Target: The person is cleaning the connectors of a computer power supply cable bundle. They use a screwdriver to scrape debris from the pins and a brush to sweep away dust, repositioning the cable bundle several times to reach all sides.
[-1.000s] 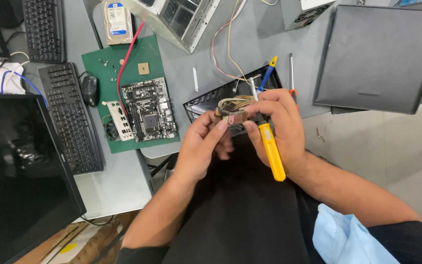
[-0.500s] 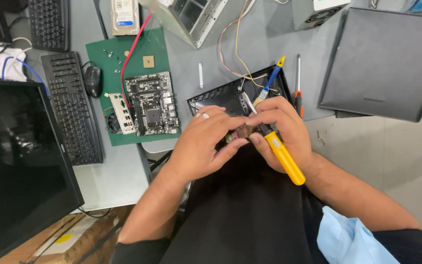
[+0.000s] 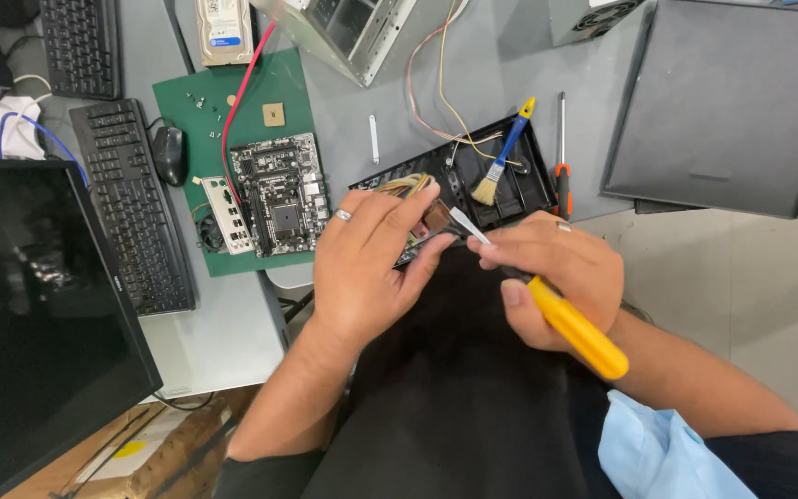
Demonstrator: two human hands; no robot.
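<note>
Above the lap, left hand (image 3: pixel 362 268) fingers (image 3: pixel 397 214) close around a small brown connector (image 3: pixel 434 218) with coloured wires (image 3: pixel 399 184); right hand (image 3: pixel 556 277) fingers grip a yellow-handled screwdriver (image 3: pixel 576 331), tip at the connector.

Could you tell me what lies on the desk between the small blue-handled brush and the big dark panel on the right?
In the head view, an orange-handled screwdriver lies between the brush and the dark panel, its shaft pointing away from the person.

You're looking down at a circuit board (image 3: pixel 281 192) lying on a green mat (image 3: pixel 260 102) — keyboard (image 3: pixel 136 208), mouse (image 3: pixel 171 154) and dark monitor (image 3: pixel 34 323) sitting leftward — paintbrush (image 3: pixel 501 162) resting beyond.
</note>
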